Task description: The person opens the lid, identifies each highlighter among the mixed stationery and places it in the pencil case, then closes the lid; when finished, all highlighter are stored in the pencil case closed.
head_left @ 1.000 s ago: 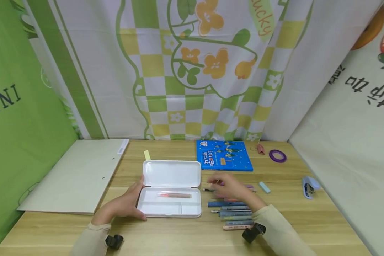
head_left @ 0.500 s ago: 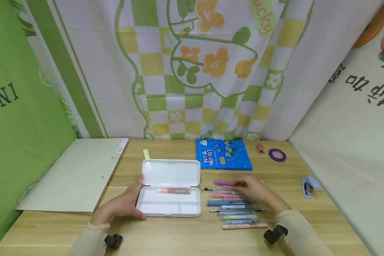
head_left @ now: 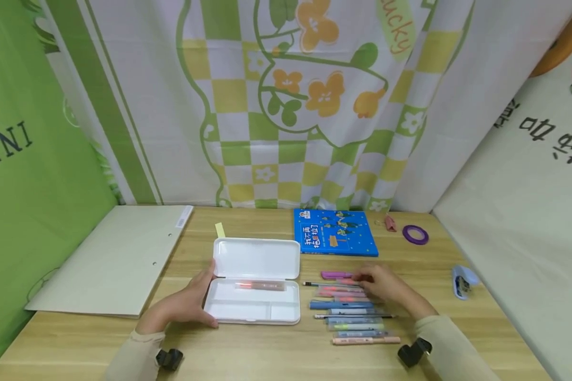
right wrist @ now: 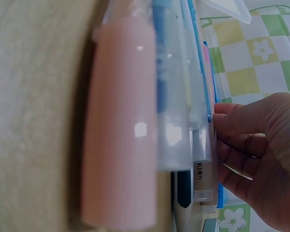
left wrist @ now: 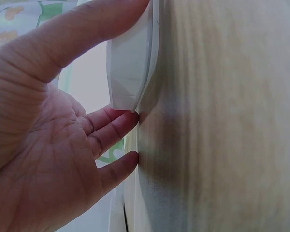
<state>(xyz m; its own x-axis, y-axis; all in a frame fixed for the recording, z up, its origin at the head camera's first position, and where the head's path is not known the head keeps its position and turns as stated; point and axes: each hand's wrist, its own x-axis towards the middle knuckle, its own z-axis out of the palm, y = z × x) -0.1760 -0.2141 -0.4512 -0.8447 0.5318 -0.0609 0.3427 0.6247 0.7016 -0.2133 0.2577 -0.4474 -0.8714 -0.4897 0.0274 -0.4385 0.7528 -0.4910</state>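
Observation:
An open white pencil case lies on the table, holding a brownish highlighter with a bright orange-red end in its rear compartment. My left hand grips the case's left end, thumb at the front corner and fingers along the side and behind. To the right, several pens, pencils and highlighters lie in a loose column. At the back of that column, my right hand pinches the right end of a pink highlighter, beside a purple pen. In the right wrist view, a peach pen looms close.
Behind the pens lies a blue book. A pink clip, a purple tape roll and a light-blue stapler are at the right. A large cream folder lies left; a yellow sticky note is behind the case.
My right hand has moved right, from over the pens to their right ends. The highlighter in the case has shifted slightly backward. My left hand has stayed at the case.

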